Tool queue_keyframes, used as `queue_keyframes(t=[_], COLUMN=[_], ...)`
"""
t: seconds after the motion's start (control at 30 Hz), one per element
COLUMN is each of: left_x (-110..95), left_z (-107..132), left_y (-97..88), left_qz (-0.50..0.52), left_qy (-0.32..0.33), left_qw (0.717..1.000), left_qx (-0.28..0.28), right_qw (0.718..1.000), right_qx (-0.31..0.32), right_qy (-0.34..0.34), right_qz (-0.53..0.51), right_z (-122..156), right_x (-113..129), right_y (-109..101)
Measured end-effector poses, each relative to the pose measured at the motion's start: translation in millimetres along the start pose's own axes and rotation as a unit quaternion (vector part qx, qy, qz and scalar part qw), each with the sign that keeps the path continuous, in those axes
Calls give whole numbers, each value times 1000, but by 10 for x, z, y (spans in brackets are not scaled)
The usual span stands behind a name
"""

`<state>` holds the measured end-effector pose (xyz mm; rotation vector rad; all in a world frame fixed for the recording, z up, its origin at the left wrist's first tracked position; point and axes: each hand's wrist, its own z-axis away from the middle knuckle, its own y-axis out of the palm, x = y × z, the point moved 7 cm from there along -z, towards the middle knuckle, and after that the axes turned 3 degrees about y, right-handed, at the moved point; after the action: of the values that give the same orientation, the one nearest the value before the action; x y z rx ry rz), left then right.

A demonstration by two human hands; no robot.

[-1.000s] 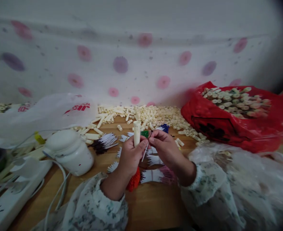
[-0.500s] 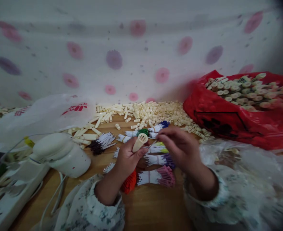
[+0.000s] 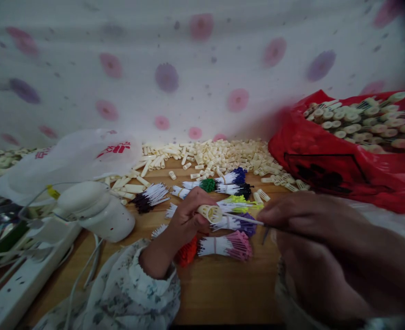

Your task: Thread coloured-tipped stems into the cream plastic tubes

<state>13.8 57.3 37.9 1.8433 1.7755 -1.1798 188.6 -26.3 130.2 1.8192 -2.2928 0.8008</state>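
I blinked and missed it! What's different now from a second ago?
The right hand moved rightward, away from the left hand and closer to the camera, a thin stick at its fingertips. The tube tipped over from upright, so its open end faces the camera. The left hand kept hold of it; the pink bundle and red bag stayed put.

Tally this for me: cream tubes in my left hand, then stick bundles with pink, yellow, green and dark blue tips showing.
Cream tube in left hand: 1
Pink bundle: 1
Yellow bundle: 1
Green bundle: 1
Dark blue bundle: 1
Total: 5
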Motion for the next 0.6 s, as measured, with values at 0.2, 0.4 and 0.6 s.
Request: queue_keyframes(t=[0.2, 0.4, 0.6], left_x=[-14, -1, -3], left_z=[-17, -2, -4], left_y=[17, 4, -53], left_qz=[26, 36, -6], left_qy=[-4, 3, 27], left_qw=[1000, 999, 999], left_qx=[4, -5, -27], right_qw=[1000, 998, 997], right_qx=[-16, -61, -75], right_qy=[-7, -11, 17], right_qz=[14, -10, 3], right_z=[-36, 14, 47], right_x=[32, -41, -91], right_y=[101, 160, 168])
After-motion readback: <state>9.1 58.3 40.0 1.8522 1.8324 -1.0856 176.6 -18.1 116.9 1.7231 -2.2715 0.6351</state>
